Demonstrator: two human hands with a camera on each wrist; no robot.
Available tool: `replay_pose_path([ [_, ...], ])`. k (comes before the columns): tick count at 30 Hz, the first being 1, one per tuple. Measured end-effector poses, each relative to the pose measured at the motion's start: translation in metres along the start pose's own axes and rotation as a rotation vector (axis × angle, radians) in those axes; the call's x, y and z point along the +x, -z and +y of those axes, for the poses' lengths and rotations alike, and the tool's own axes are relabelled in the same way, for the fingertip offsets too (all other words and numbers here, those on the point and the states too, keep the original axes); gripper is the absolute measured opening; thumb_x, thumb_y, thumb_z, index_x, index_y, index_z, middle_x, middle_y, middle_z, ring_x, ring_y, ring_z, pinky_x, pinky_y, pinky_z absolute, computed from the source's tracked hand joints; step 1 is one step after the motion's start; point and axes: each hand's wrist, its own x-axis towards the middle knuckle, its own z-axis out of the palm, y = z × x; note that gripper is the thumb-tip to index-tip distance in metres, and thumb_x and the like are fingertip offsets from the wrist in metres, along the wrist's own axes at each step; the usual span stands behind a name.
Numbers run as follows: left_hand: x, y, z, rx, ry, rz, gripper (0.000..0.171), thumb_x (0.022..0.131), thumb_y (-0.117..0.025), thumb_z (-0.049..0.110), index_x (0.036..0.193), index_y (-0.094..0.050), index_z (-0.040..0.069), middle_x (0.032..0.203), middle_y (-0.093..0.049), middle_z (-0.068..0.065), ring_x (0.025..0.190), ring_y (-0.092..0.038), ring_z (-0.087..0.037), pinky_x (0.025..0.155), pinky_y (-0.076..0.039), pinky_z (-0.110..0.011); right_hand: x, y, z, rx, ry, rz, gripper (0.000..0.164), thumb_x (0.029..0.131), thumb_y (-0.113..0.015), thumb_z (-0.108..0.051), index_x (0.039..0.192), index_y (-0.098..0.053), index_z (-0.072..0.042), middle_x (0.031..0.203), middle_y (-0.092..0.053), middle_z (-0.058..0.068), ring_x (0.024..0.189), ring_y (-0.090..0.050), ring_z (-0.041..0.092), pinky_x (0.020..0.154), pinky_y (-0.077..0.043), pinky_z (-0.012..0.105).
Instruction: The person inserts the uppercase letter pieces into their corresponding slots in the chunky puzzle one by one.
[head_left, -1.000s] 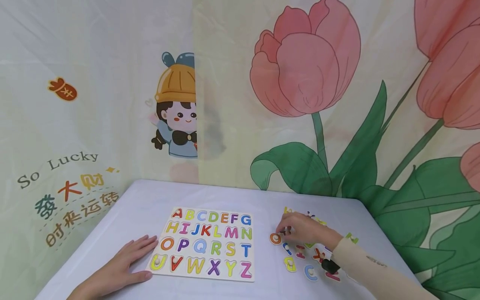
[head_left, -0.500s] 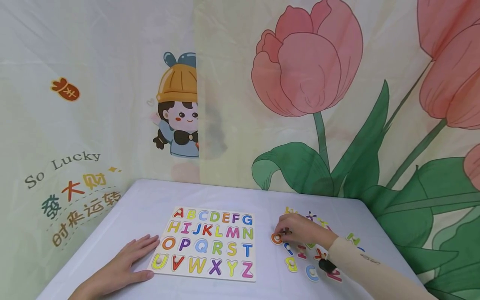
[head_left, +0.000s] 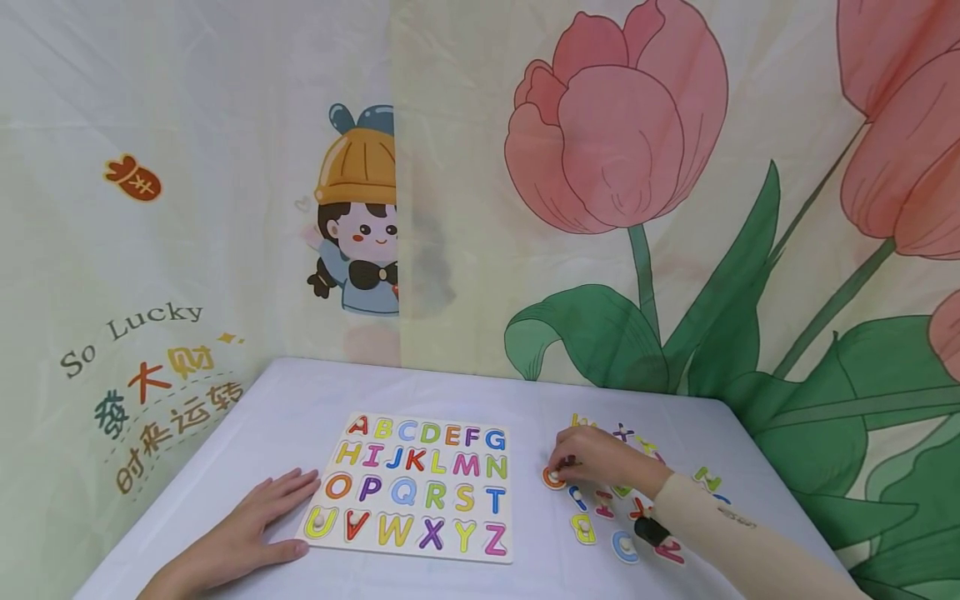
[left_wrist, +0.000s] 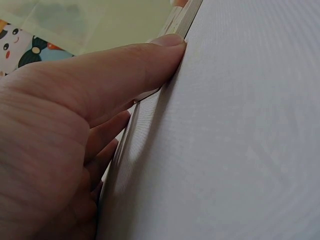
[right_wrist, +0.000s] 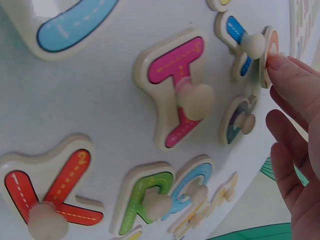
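Observation:
A flat alphabet puzzle board (head_left: 420, 478) with rows of coloured letters lies on the white table. My left hand (head_left: 251, 525) rests at its left edge with fingers extended; in the left wrist view the thumb (left_wrist: 150, 57) lies along the board's side. Right of the board, my right hand (head_left: 600, 457) pinches an orange letter O piece (head_left: 552, 478) between thumb and fingers. The right wrist view has this O piece (right_wrist: 270, 55) at the thumb tip, close beside a blue knobbed letter piece (right_wrist: 236, 30). The hand partly covers the O from above.
Loose knobbed letter pieces lie around the right hand, among them a yellow B (head_left: 582, 528), a light blue C (head_left: 624, 546), a pink I (right_wrist: 175, 65) and a red K (right_wrist: 75, 175). A patterned cloth (head_left: 465, 208) hangs behind the table.
My right hand has shifted slightly left and down onto the orange O, covering more of it. The left hand stays at the board's edge.

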Motion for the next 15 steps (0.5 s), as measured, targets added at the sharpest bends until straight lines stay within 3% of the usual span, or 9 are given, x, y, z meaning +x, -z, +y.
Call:
replay_pose_path([
  [6,0.0,0.001,0.0,-0.015,0.02,-0.015,0.078,0.085,-0.086,0.044,0.149,-0.061,0.008,0.151,-0.061,-0.013,0.148,-0.01,0.024,0.119,0.001,-0.002,-0.001,0.0,-0.005,-0.028,-0.078,0.068,0.01,0.09,-0.087,-0.021,0.1,-0.085,-0.023,0.089,-0.067,-0.018,0.082,-0.059,0.002,0.073,-0.058,0.021],
  [10,0.001,0.001,0.001,-0.023,0.049,-0.032,0.078,0.085,-0.085,0.045,0.149,-0.061,0.008,0.151,-0.061,-0.015,0.147,-0.009,0.025,0.117,0.002,-0.001,0.002,-0.007,-0.01,-0.03,-0.183,0.173,0.009,0.089,-0.089,-0.025,0.096,-0.084,-0.024,0.082,-0.065,-0.02,0.077,-0.056,0.004,0.067,-0.053,0.021],
  [15,0.001,0.002,0.002,-0.032,0.112,-0.076,0.079,0.087,-0.083,0.049,0.152,-0.059,0.011,0.155,-0.058,-0.014,0.145,-0.004,0.028,0.114,0.006,0.001,0.006,-0.02,-0.022,0.076,-0.371,0.283,0.009,0.087,-0.09,-0.026,0.09,-0.082,-0.022,0.074,-0.062,-0.016,0.074,-0.054,0.009,0.062,-0.048,0.024],
])
